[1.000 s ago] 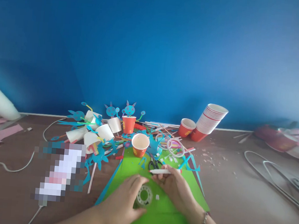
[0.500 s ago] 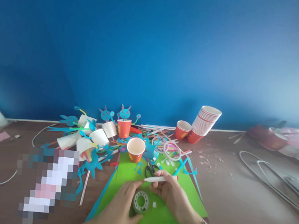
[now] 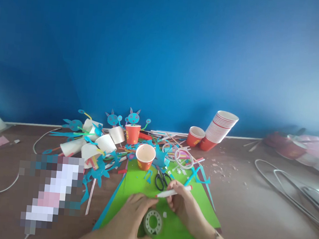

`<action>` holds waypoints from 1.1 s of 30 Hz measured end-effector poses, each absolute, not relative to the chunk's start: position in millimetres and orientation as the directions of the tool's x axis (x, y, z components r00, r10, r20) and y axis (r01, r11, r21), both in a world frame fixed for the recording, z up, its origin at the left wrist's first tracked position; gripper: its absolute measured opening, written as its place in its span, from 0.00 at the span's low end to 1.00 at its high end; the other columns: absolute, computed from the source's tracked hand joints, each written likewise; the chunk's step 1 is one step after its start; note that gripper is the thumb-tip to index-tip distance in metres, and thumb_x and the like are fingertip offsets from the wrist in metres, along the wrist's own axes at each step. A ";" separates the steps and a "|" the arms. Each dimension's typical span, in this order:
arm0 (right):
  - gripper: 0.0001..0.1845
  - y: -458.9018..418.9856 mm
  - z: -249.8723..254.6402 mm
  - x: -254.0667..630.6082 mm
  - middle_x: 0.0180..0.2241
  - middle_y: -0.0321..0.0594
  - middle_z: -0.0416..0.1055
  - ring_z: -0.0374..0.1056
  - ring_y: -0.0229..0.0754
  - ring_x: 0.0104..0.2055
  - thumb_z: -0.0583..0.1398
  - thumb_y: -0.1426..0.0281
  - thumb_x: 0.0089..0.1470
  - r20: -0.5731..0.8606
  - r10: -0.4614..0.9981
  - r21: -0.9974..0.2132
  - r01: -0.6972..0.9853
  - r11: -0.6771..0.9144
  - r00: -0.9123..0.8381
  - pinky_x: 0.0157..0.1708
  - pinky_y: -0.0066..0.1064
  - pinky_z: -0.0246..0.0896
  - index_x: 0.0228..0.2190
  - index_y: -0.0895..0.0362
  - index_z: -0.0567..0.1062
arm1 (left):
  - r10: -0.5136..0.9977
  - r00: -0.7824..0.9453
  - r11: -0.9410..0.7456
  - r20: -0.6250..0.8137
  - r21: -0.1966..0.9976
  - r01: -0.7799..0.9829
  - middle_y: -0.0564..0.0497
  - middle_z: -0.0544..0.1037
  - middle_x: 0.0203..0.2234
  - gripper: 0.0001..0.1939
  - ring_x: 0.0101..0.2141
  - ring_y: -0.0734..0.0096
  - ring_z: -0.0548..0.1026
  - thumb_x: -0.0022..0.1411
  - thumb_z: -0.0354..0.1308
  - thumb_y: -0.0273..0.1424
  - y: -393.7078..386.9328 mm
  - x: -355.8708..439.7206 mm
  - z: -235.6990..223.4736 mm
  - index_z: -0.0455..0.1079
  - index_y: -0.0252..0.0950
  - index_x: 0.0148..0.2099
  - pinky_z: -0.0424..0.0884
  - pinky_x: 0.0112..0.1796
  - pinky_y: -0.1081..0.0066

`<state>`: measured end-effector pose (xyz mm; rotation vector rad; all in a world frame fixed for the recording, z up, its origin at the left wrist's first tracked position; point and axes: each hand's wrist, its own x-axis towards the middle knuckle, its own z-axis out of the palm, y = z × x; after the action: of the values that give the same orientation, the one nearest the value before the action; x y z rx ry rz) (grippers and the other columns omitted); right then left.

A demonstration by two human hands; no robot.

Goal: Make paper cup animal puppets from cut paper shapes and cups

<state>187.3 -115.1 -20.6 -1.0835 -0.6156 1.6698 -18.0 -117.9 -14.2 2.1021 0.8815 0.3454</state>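
Observation:
In the head view, my left hand [image 3: 132, 219] curls around a roll of clear tape [image 3: 145, 226] above the green paper [image 3: 182, 237], thumb and fingers at its near and far sides. My right hand [image 3: 184, 205] grips a white marker [image 3: 171, 192] with red ends. Its left tip points toward the fingers of my left hand. Just beyond the marker lies a pair of black-handled scissors [image 3: 159, 181]. Farther off, an open red paper cup [image 3: 144, 165] stands on the paper's far part. A small white scrap [image 3: 164, 214] lies right of the tape.
Tipped white cups [image 3: 105, 144] and blue paper cutouts [image 3: 99, 174] crowd the left. A red cup with a blue animal face [image 3: 132, 134] stands behind. Straws and bracelet-like rings [image 3: 184, 159] lie mid-back. A leaning cup stack [image 3: 218, 128] and cables [image 3: 279, 185] are right.
The tape roll has shifted slightly right and nearer with my left hand. The marker has tilted a little, its left tip lower. The scissors' handles show more fully.

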 end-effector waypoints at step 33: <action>0.24 -112.4 -0.7 168.5 0.18 0.34 0.71 0.61 0.32 0.20 0.64 0.49 0.45 -0.348 0.934 -0.896 -0.264 -0.357 -0.083 0.20 0.23 0.51 0.26 0.59 0.72 | 0.923 0.378 -0.280 0.070 0.797 0.536 0.43 0.70 0.50 0.35 0.53 0.53 0.66 0.49 0.58 0.22 -85.5 -58.3 -36.4 0.57 0.38 0.60 0.61 0.54 0.54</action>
<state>168.5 -112.4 -0.7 -1.2315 -0.8264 1.6145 -58.3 -85.5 -36.4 1.9437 1.2556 0.7099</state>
